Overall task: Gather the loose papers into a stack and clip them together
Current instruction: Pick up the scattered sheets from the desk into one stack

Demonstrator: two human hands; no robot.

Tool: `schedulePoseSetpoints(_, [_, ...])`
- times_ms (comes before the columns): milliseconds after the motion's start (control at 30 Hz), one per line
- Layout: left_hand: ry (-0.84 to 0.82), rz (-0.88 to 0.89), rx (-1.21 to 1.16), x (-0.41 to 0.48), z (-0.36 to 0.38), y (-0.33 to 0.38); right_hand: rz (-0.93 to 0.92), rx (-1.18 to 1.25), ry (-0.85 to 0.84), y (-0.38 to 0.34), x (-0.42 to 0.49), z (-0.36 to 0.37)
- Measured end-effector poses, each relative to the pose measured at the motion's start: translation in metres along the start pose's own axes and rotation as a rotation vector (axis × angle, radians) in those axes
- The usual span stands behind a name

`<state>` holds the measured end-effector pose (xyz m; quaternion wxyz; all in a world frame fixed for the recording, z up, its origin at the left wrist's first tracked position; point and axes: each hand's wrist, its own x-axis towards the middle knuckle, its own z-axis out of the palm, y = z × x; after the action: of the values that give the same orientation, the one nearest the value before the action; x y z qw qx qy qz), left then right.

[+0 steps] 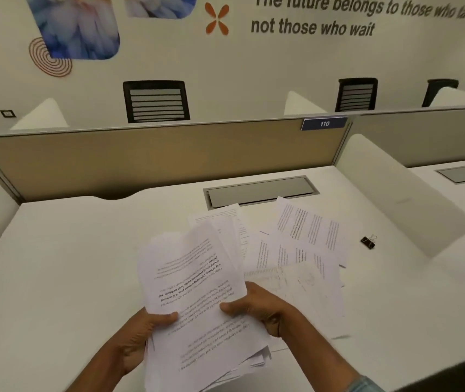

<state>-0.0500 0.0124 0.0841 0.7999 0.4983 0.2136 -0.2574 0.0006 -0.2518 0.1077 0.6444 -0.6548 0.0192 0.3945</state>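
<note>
An uneven bundle of printed papers [200, 301] is lifted above the white desk, its sheets fanned and misaligned. My left hand [140, 338] grips its left edge with the thumb on top. My right hand [259, 306] grips its right edge the same way. Several loose printed sheets [305, 241] lie spread on the desk to the right of the bundle, overlapping each other. A black binder clip [368, 241] sits alone on the desk further right, apart from the sheets and both hands.
The white desk [70, 264] has a grey cable hatch [259, 190] at the back. A tan partition [155, 157] bounds the far edge, and a white curved divider [404, 193] stands on the right. Black chairs stand beyond the partition.
</note>
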Motion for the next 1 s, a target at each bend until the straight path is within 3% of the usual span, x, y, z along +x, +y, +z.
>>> schedulePoseSetpoints(167, [0.069, 0.134, -0.015, 0.009, 0.003, 0.010, -0.042, 0.051, 0.192, -0.001, -0.002, -0.013])
schedulePoseSetpoints(300, [0.189, 0.235, -0.060, 0.014, 0.009, 0.009, -0.002, -0.249, 0.422, 0.006, 0.005, -0.065])
schedulePoseSetpoints(433, [0.287, 0.345, -0.051, 0.015, 0.017, 0.014, -0.028, -0.763, 0.581, 0.021, 0.020, -0.118])
schedulePoseSetpoints(567, [0.387, 0.413, -0.139, 0.013, 0.032, 0.000, -0.020, -1.186, 0.448, 0.029, 0.041, -0.159])
schedulePoseSetpoints(700, [0.464, 0.434, -0.220, 0.009, 0.056, -0.021, 0.045, -1.431, 0.243, 0.033, 0.052, -0.187])
schedulePoseSetpoints(1000, [0.503, 0.432, -0.333, 0.006, 0.089, -0.039, -0.012, -1.577, 0.130, 0.026, 0.068, -0.209])
